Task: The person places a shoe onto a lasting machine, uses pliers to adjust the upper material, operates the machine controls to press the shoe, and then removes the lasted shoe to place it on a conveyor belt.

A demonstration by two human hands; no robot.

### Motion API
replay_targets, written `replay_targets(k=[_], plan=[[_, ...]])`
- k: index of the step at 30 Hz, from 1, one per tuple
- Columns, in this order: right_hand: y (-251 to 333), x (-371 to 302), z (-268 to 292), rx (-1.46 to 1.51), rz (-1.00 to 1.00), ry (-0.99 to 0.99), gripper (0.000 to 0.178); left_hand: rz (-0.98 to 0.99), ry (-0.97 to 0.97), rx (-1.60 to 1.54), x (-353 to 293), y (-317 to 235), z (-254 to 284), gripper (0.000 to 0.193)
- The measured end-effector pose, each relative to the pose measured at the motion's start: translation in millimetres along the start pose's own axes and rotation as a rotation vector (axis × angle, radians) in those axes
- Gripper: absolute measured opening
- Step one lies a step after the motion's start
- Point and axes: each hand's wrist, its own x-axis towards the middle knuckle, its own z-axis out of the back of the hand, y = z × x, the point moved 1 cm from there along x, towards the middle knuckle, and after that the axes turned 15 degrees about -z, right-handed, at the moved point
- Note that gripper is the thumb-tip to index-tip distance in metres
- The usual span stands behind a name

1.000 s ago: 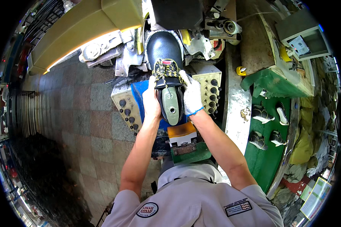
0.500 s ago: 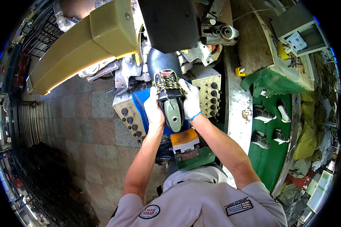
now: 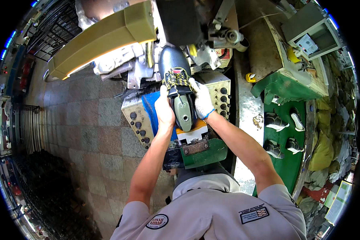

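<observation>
A black shoe upper (image 3: 171, 64) with yellow-and-black laces (image 3: 177, 80) is stretched over a grey-green shoe last (image 3: 184, 110), its toe pointing away from me into a machine. My left hand (image 3: 164, 110) grips its left side, fingers along the edge. On the right side, my right hand (image 3: 203, 98), in a white glove with a blue cuff, holds the same shoe. The heel end of the last lies at an orange-topped pad (image 3: 199, 127). Above the toe hangs a black machine part (image 3: 176, 24); metal jaws flank the toe.
A yellow curved machine arm (image 3: 100, 38) reaches across at upper left. Control boxes with black knobs (image 3: 138, 125) flank the shoe. A green guard (image 3: 206, 154) sits close to my waist. On the right, several dark shoes (image 3: 275, 121) lie on a green shelf (image 3: 282, 168) beyond a metal ledge (image 3: 248, 160).
The orange-topped pad and green guard have moved away from me, up to the heel of the last. The yellow arm has shifted right and away. Both hands keep hold of the shoe upper.
</observation>
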Motion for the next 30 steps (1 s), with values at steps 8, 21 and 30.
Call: replay_targets(k=[8, 21, 30], plan=[[10, -53, 54, -0.163, -0.137, -0.045, 0.068, -0.182, -0.022, 0.328, -43, -31, 12, 0.055], [-18, -190, 131, -0.943, 0.215, -0.060, 0.090, -0.303, -0.081, 0.776, -55, -59, -70, 0.046], [-24, -175, 140, -0.931, 0.466, -0.016, 0.090, -0.323, -0.056, 0.866, -55, -50, -67, 0.049]])
